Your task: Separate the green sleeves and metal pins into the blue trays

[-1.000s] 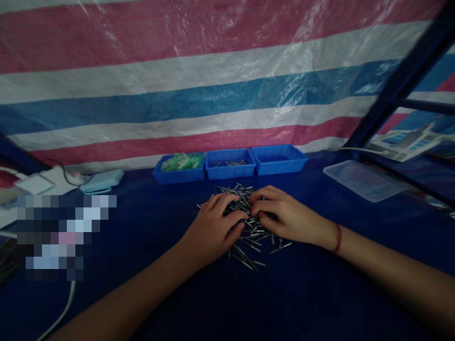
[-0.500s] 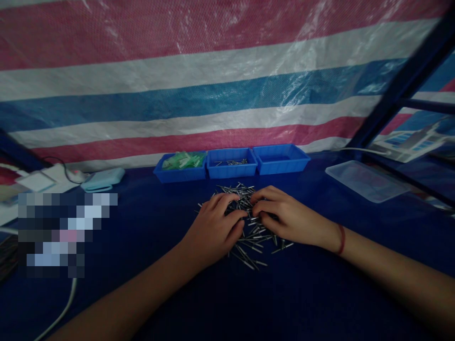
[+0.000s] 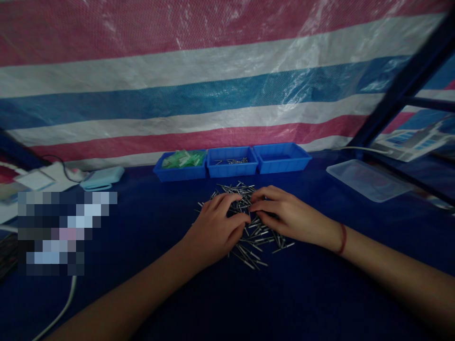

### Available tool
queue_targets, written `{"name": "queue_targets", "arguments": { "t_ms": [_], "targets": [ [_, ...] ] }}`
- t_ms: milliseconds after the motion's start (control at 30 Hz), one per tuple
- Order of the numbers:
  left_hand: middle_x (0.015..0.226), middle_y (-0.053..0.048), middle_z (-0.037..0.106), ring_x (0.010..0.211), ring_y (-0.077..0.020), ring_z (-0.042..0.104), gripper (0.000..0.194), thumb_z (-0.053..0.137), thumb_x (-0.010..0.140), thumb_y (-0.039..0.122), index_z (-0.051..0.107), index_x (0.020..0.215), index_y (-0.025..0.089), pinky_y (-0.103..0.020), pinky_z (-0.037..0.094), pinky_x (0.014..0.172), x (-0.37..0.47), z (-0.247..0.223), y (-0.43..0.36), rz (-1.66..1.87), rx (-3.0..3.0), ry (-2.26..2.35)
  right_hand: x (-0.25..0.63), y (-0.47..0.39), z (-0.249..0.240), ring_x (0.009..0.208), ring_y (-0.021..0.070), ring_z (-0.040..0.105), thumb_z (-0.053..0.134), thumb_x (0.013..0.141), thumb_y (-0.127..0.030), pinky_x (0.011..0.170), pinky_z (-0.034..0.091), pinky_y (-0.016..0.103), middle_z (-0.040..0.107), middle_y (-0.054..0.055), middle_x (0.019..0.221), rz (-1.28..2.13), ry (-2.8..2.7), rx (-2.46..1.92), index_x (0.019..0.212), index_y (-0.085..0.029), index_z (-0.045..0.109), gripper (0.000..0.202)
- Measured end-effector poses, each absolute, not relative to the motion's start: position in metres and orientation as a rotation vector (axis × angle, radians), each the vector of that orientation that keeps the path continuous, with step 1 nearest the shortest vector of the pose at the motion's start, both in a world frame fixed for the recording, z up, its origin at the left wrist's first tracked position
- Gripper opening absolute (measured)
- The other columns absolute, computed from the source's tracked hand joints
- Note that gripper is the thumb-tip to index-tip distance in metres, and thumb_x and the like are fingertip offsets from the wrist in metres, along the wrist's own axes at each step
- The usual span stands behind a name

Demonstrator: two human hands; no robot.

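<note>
A loose pile of thin silvery metal pins that look like blind rivets (image 3: 254,244) lies on the dark blue table in front of me. My left hand (image 3: 216,225) rests over the pile's left side, its fingers curved and apart, the thumb pointing right. From the right, my right hand (image 3: 277,210) reaches in with bent fingers spread among the rivets. The fingertips of both hands are close together and touch the pile. No rivet shows clearly gripped in either hand, though the tips are partly hidden.
Behind the pile stand three blue bins: one with green plastic packets (image 3: 183,159), a middle bin (image 3: 232,169) with some rivets, and a right bin (image 3: 282,164). A clear plastic lid (image 3: 368,180) lies right. A light blue case (image 3: 103,178) and a white cable (image 3: 67,303) are left.
My right fingertips have shifted slightly left, toward my left thumb. The left thumb reaches a little farther right. The pile is nearly unchanged.
</note>
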State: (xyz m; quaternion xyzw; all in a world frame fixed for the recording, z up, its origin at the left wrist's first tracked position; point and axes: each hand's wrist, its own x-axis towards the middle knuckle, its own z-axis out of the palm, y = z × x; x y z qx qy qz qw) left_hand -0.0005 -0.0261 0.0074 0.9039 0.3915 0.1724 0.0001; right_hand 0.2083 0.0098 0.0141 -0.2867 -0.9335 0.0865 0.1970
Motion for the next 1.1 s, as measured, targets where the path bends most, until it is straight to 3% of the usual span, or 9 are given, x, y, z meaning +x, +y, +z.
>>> {"name": "queue_targets", "arguments": {
  "t_ms": [233, 400, 700, 1100],
  "targets": [
    [0.127, -0.007, 0.042, 0.118, -0.0271, 0.039, 0.023, 0.050, 0.086, 0.016, 0.061, 0.102, 0.028, -0.047, 0.038, 0.091, -0.001, 0.008, -0.026, 0.503, 2.856, 1.166, 0.207, 0.012, 0.016, 0.101, 0.0201, 0.050, 0.047, 0.087, -0.013, 0.086, 0.043, 0.037, 0.054, 0.007, 0.109, 0.183, -2.709, -0.763, 0.098, -0.022, 0.065, 0.023],
    [0.124, -0.007, 0.046, 0.117, -0.0271, 0.041, 0.020, 0.049, 0.086, 0.016, 0.062, 0.098, 0.026, -0.048, 0.038, 0.090, 0.000, 0.009, -0.028, 0.531, 2.835, 1.211, 0.201, 0.010, 0.021, 0.097, 0.0204, 0.051, 0.049, 0.088, -0.019, 0.084, 0.043, 0.038, 0.057, 0.007, 0.103, 0.201, -2.716, -0.813, 0.089, -0.019, 0.066, 0.017],
    [0.122, -0.008, 0.049, 0.115, -0.0267, 0.043, 0.018, 0.048, 0.086, 0.017, 0.062, 0.096, 0.022, -0.046, 0.039, 0.089, 0.000, 0.008, -0.026, 0.568, 2.818, 1.251, 0.199, 0.012, 0.020, 0.089, 0.0173, 0.053, 0.046, 0.088, -0.014, 0.082, 0.044, 0.034, 0.057, 0.006, 0.093, 0.314, -2.670, -0.803, 0.088, -0.016, 0.066, 0.020],
    [0.121, -0.006, 0.051, 0.115, -0.0261, 0.043, 0.017, 0.049, 0.086, 0.020, 0.062, 0.095, 0.024, -0.047, 0.037, 0.090, 0.000, 0.008, -0.027, 0.572, 2.791, 1.311, 0.199, 0.013, 0.023, 0.087, 0.0166, 0.055, 0.047, 0.089, -0.018, 0.078, 0.045, 0.031, 0.056, 0.006, 0.093, 0.350, -2.688, -0.835, 0.086, -0.016, 0.064, 0.017]
  ]
}}
